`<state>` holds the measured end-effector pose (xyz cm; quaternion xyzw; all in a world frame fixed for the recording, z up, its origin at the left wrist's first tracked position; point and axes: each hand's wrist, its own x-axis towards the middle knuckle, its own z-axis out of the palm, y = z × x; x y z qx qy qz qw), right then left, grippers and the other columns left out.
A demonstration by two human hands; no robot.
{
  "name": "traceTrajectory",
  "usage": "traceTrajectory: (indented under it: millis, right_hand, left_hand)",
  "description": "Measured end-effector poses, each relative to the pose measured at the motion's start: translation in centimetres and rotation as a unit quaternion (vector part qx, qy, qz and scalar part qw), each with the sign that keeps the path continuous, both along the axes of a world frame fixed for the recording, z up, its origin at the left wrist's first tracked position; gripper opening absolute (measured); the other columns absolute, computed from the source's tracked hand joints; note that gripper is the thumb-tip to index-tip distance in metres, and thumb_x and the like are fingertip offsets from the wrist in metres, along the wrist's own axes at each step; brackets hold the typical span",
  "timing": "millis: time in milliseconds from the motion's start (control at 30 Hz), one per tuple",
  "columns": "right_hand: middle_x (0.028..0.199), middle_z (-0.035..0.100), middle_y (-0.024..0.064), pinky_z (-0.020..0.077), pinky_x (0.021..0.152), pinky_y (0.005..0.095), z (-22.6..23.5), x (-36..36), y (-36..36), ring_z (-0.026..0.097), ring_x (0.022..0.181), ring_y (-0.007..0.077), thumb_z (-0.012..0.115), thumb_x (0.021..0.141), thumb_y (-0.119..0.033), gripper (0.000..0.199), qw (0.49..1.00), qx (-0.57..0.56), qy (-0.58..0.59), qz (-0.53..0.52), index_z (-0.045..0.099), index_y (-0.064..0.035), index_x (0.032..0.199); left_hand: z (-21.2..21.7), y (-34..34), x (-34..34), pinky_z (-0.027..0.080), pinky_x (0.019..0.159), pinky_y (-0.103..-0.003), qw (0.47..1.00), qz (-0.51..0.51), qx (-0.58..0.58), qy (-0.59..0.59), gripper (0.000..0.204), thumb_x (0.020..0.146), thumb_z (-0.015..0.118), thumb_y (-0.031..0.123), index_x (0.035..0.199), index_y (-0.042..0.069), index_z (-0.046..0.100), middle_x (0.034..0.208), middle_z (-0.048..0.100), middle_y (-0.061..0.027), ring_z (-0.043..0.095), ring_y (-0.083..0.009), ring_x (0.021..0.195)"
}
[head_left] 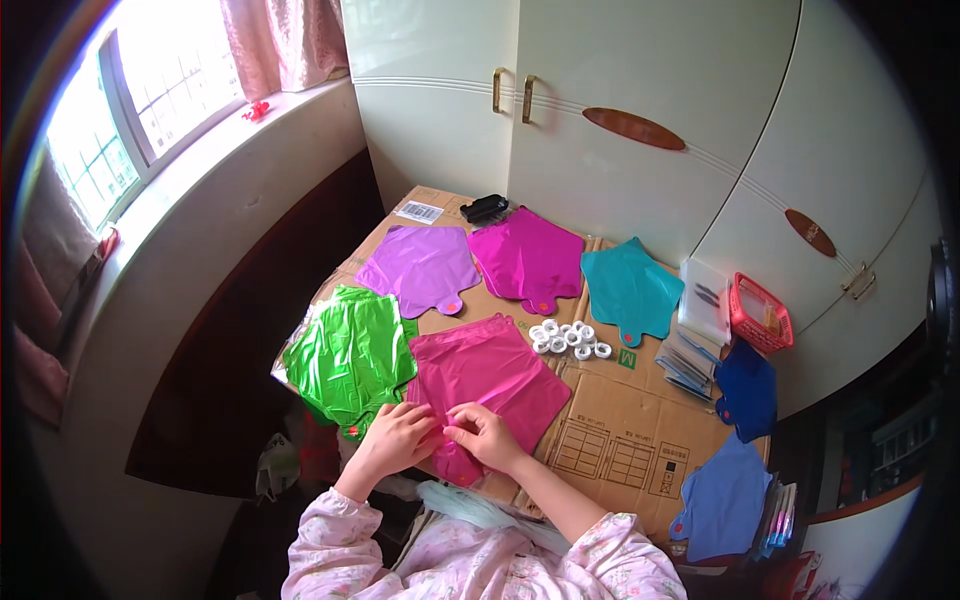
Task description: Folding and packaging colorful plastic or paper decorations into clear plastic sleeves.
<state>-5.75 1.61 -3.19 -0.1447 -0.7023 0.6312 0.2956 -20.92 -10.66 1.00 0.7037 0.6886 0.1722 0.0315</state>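
Note:
A deep-pink flat foil balloon (pixel 494 372) lies at the near edge of the cardboard in front of me. My left hand (pixel 402 437) has its fingers bent around the balloon's near, narrowing end. With thumb and forefinger, my right hand (pixel 481 437) pinches the same end just beside it. The fingertips almost meet, and a small pink fold stands up between them; its exact shape is too small to make out. Below the hands the pink tab end (pixel 457 466) hangs toward the edge. A shiny green foil balloon (pixel 350 350) lies beside my left hand.
Purple (pixel 420 268), magenta (pixel 530 258) and teal (pixel 632 290) foil balloons lie farther back on the cardboard (pixel 640 400). White rolls (pixel 568 340) are clustered mid-table. Blue balloons (pixel 724 497), stacked packets (pixel 690 360) and a red basket (pixel 760 312) line the right side.

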Motion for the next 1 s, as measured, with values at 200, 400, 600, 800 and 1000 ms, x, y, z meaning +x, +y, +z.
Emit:
traceTrajectory:
  millis: [200,400,600,800,1000]
  right_hand:
    - [0.090,0.055,0.0009,0.0420,0.074,0.0192,1.8,1.8,2.4,0.051,0.080,0.0061,0.061,0.091,-0.013,0.016,0.956,-0.287,0.005,0.058,0.057,-0.0031,0.103]
    - [0.102,0.060,0.0100,0.0574,0.057,0.0324,3.3,6.3,8.9,0.065,0.085,0.0213,0.061,0.089,-0.026,0.041,0.863,-0.470,0.183,-0.034,0.048,-0.0053,0.122]
    - [0.104,0.063,0.0144,0.0572,0.074,0.0416,13.3,13.8,13.1,0.066,0.088,0.0279,0.066,0.083,-0.041,0.054,0.869,-0.394,0.245,-0.172,0.053,-0.0018,0.118]
    - [0.112,0.060,0.0132,0.0468,0.091,0.0437,16.2,22.0,14.6,0.059,0.105,0.0271,0.062,0.089,-0.030,0.028,0.896,-0.193,0.370,-0.151,0.055,-0.0085,0.105]
    - [0.114,0.057,0.0146,0.0419,0.094,0.0465,18.6,22.8,6.7,0.053,0.117,0.0316,0.063,0.088,-0.020,0.013,0.951,0.274,0.103,0.099,0.058,-0.0079,0.092]
  left_hand:
    - [-0.3,2.4,-0.4,0.027,0.106,-0.049,0.991,-0.009,-0.053,0.120,0.088,0.058,0.070,0.068,0.112,0.000,0.052,0.137,0.041,-0.0247,0.031,-0.0346,0.135]
    - [-0.5,3.1,-0.5,0.027,0.103,-0.058,0.989,-0.009,-0.087,0.119,0.103,0.054,0.067,0.074,0.131,0.010,0.044,0.143,0.030,-0.0286,0.028,-0.0403,0.135]
    - [0.6,3.6,0.1,0.029,0.100,-0.060,0.984,-0.005,-0.112,0.141,0.106,0.053,0.069,0.073,0.143,0.032,0.033,0.144,0.028,-0.0284,0.029,-0.0415,0.134]
    - [0.8,3.4,0.1,0.028,0.100,-0.061,0.983,-0.005,-0.126,0.137,0.106,0.051,0.070,0.073,0.142,0.031,0.034,0.143,0.028,-0.0286,0.029,-0.0423,0.134]
    - [1.1,3.5,-0.1,0.026,0.101,-0.060,0.986,0.001,-0.140,0.096,0.104,0.048,0.072,0.072,0.138,0.029,0.042,0.141,0.032,-0.0272,0.030,-0.0416,0.132]
